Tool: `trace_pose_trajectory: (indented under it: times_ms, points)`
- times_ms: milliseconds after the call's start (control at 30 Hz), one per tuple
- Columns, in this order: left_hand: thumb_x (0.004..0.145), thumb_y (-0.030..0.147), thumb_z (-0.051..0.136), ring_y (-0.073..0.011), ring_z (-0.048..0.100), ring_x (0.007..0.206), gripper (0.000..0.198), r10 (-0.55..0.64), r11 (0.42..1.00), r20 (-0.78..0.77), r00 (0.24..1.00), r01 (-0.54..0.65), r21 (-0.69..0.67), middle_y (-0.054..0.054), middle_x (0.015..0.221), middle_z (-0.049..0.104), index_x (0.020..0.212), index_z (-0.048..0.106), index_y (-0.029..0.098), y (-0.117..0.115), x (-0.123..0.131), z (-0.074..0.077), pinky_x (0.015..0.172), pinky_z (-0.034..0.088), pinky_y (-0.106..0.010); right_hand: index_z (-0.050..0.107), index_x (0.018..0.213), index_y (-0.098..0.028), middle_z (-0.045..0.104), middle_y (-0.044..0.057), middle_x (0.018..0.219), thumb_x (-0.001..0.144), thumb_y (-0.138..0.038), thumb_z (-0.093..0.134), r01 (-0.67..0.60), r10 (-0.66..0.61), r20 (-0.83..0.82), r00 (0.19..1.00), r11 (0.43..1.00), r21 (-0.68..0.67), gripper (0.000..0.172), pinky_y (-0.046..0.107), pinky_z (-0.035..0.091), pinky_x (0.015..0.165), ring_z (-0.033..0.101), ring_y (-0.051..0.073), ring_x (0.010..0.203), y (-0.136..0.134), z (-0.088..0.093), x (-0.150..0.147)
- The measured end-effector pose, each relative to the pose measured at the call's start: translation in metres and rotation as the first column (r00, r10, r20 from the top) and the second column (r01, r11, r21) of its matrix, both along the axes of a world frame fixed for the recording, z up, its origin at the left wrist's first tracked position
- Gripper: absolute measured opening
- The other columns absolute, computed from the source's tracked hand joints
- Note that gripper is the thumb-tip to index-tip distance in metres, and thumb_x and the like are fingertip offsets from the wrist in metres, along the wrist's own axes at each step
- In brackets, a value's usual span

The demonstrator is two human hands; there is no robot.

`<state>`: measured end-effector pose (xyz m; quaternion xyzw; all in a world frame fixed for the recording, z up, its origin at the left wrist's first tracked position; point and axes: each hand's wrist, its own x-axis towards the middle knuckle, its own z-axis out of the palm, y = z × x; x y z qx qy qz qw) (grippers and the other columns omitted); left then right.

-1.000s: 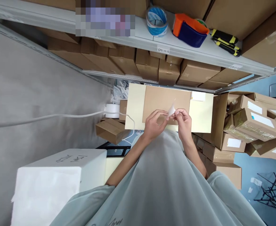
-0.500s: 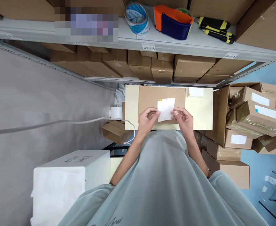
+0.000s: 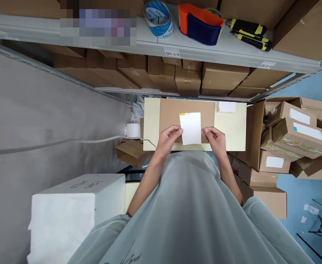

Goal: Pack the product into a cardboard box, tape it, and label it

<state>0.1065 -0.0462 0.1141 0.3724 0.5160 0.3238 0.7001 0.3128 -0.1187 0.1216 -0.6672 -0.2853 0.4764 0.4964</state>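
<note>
A white label sheet point(image 3: 191, 129) with a small yellow mark at its top left corner is held over a flat brown cardboard piece point(image 3: 170, 112). My left hand point(image 3: 167, 139) pinches the sheet's left edge between thumb and fingers. Just past the sheet's right edge, my right hand point(image 3: 215, 139) is closed in a pinch, with a small gap to the sheet. Whether anything is between its fingertips is too small to tell. The cardboard lies on a pale yellow board point(image 3: 231, 132). A small stack of white labels point(image 3: 227, 107) rests at the board's upper right.
Above the board, a grey shelf point(image 3: 224, 60) carries a blue tape roll point(image 3: 158, 20), an orange and blue tape dispenser point(image 3: 201, 24) and utility knives point(image 3: 250, 33). A large carton of boxes point(image 3: 256, 135) stands right. A white roll point(image 3: 132, 130) and cable point(image 3: 103, 139) are left.
The label sheet has turned flatter and straighter and shifted slightly left. My right hand has come off its right edge, while my left hand keeps its pinch.
</note>
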Motion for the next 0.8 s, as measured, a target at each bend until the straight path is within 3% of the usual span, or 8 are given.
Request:
trace_pose_trajectory:
  times_ms: [233, 367, 567, 800]
  points:
    - [0.07, 0.065, 0.098, -0.0232, 0.07, 0.098, 0.053, -0.051, 0.998, -0.009, 0.999, 0.051, -0.039, -0.006, 0.103, 0.079, 0.093, 0.078, 0.021, -0.003, -0.007, -0.004, 0.096, 0.056, -0.036, 0.079, 0.084, -0.022, 0.07, 0.002, 0.083, 0.079, -0.054, 0.085, -0.008, 0.009, 0.013, 1.0, 0.999, -0.047, 0.033, 0.03, 0.05, 0.067, 0.054, 0.015, 0.07, 0.005, 0.005, -0.01]
    - [0.067, 0.068, 0.099, -0.0226, 0.068, 0.097, 0.057, -0.026, 0.998, -0.016, 1.0, 0.026, -0.05, -0.005, 0.1, 0.077, 0.092, 0.078, 0.021, -0.003, -0.013, -0.008, 0.095, 0.057, -0.035, 0.076, 0.082, -0.023, 0.064, 0.0, 0.073, 0.077, -0.054, 0.083, 0.05, -0.046, 0.062, 0.997, 0.996, -0.071, 0.032, 0.029, 0.046, 0.063, 0.049, 0.015, 0.067, 0.007, 0.006, -0.012]
    - [0.068, 0.073, 0.096, -0.0232, 0.07, 0.097, 0.061, -0.062, 0.997, 0.006, 0.998, 0.062, -0.045, -0.006, 0.102, 0.079, 0.093, 0.079, 0.021, -0.002, -0.022, -0.009, 0.094, 0.058, -0.036, 0.077, 0.083, -0.022, 0.071, 0.002, 0.083, 0.076, -0.055, 0.083, -0.019, 0.021, 0.034, 0.999, 0.997, -0.073, 0.034, 0.03, 0.048, 0.067, 0.051, 0.014, 0.07, 0.008, 0.012, -0.019]
    - [0.077, 0.076, 0.09, -0.0291, 0.075, 0.109, 0.06, -0.156, 0.985, -0.034, 0.987, 0.158, 0.068, -0.011, 0.109, 0.084, 0.098, 0.084, 0.02, 0.004, -0.03, -0.017, 0.104, 0.06, -0.042, 0.07, 0.079, -0.023, 0.061, -0.002, 0.07, 0.076, -0.048, 0.075, -0.003, 0.008, 0.091, 0.996, 0.998, -0.063, 0.026, 0.028, 0.043, 0.061, 0.047, 0.013, 0.063, 0.007, 0.012, -0.025]
